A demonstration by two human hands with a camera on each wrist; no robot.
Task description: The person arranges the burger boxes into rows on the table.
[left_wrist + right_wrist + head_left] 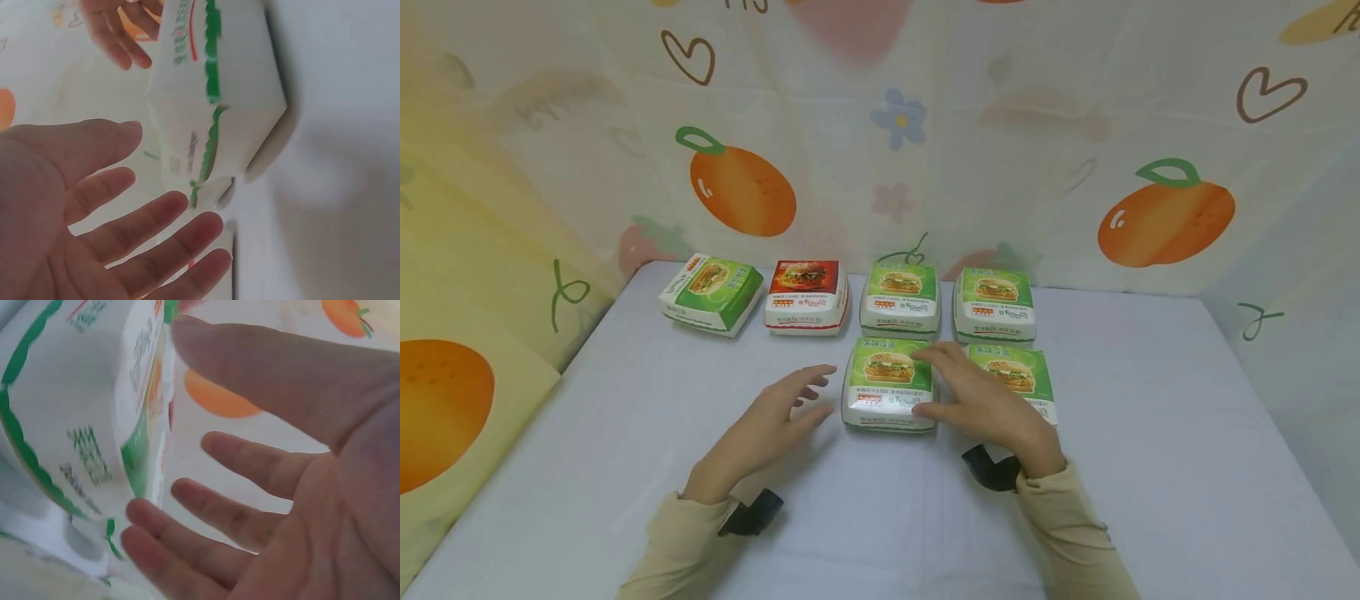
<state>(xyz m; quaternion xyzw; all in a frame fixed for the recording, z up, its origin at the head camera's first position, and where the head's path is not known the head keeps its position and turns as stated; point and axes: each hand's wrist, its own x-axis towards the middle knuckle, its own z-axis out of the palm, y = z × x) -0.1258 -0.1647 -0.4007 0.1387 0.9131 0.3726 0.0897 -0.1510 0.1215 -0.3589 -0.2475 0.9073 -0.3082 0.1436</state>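
In the head view a green and white burger box (889, 385) sits in the front row, between my two hands. My left hand (767, 429) is to its left, fingers spread and apart from it; the left wrist view shows the bare palm facing the box's side (250, 81). My right hand (988, 404) hovers at the box's right edge, with relaxed fingers. In the right wrist view its fingertips (147, 512) lie close to the box (69, 425); I cannot tell whether they touch. A second green burger box (1018, 371) is partly hidden behind my right hand.
Along the table's back edge stand a tilted green burger box (711, 293), a red burger box (807, 298) and two more green burger boxes (901, 300). A fruit-printed curtain (1000, 158) hangs behind the white table (1150, 450).
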